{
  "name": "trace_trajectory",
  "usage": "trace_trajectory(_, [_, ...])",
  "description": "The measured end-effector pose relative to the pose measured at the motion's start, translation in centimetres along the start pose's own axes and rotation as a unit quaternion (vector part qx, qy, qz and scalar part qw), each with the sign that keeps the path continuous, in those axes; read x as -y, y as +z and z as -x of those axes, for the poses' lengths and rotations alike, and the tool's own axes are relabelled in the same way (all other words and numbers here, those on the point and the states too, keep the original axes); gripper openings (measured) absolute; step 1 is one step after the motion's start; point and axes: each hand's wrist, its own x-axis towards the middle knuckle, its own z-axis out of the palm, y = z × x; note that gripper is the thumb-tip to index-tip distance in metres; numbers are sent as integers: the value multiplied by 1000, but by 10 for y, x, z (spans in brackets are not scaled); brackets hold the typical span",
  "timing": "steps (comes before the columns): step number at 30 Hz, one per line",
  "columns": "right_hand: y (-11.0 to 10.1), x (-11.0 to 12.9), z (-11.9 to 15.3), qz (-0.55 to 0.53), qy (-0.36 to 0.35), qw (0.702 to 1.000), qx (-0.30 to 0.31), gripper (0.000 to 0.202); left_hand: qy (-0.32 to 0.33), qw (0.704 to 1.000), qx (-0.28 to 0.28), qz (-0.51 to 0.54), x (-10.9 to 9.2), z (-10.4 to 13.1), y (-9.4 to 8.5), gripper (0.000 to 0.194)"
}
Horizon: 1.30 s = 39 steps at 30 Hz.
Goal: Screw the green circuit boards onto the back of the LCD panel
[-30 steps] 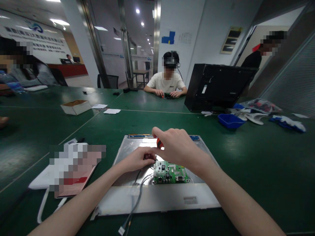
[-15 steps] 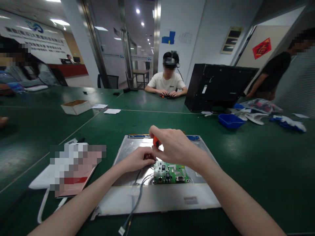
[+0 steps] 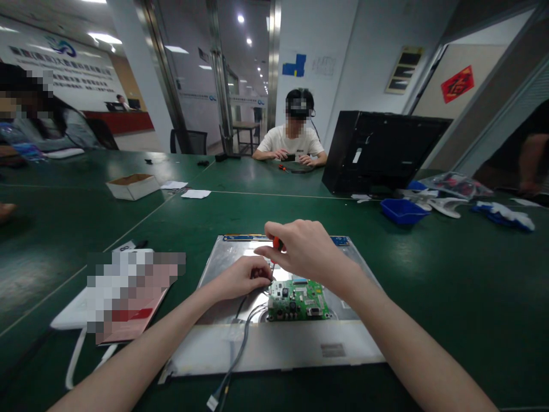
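Mid-frame, your right hand [image 3: 306, 249] grips the driver [image 3: 277, 242], left hand [image 3: 246, 277] curls by the board [image 3: 300, 301], hold unclear: likely screw work, wanting steadiness!

Board [image 3: 298, 302]: green, dotted with black and white. Panel [image 3: 222, 257]: silver-grey, with a whitish lower band [image 3: 291, 339] and a blue upper strip [image 3: 341, 241]. Screwdriver handle [image 3: 277, 244]: orange-red and black. Cables [image 3: 244, 343]: grey and black, with a white plug [image 3: 212, 403]. Table [image 3: 433, 263]: dark green, crossed by pale lines. Monitor [image 3: 386, 150]: black. Tray [image 3: 403, 213]: blue. Gloves [image 3: 505, 216]: blue and white. Box [image 3: 138, 190]: white outside, brown within.
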Motion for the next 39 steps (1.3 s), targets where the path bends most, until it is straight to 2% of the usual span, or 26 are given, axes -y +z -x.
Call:
trace_trajectory(2, [1,2,-1,34,24,999,-4,38,1,1000,5,1,-4,0,-1,7])
trace_trajectory(5, [4,4,-3,43,36,998,-2,24,-2,1000,5,-1,-6,0,-1,8])
trace_trajectory(7, [4,5,-3,20,29,999,-1,16,-4,1000,3,1,-4,0,-1,7])
trace_trajectory(11, [-2,2,1,-51,-5,999,17,24,9,1000,-4,9,2,0,1,7])
trace_trajectory(13, [-7,0,4,-64,-25,997,35,22,17,1000,-7,8,3,0,0,7])
trace_trajectory(16, [-12,0,6,-24,-16,998,48,20,11,1000,-1,2,0,0,-1,7])
trace_trajectory(20, [-11,6,3,41,26,998,40,37,-5,1000,5,-9,-2,0,-1,6])
trace_trajectory(26, [-8,10,2,24,18,999,42,17,4,1000,-3,-12,1,0,1,8])
trace_trajectory(31, [-7,4,6,-11,-6,1000,26,19,8,1000,-6,-8,2,-1,1,6])
trace_trajectory(37, [-5,5,1,54,32,998,23,34,1,1000,1,-19,-2,0,-1,6])
trace_trajectory(39, [-5,6,0,61,31,997,25,32,1,1000,4,-14,-2,0,-1,7])
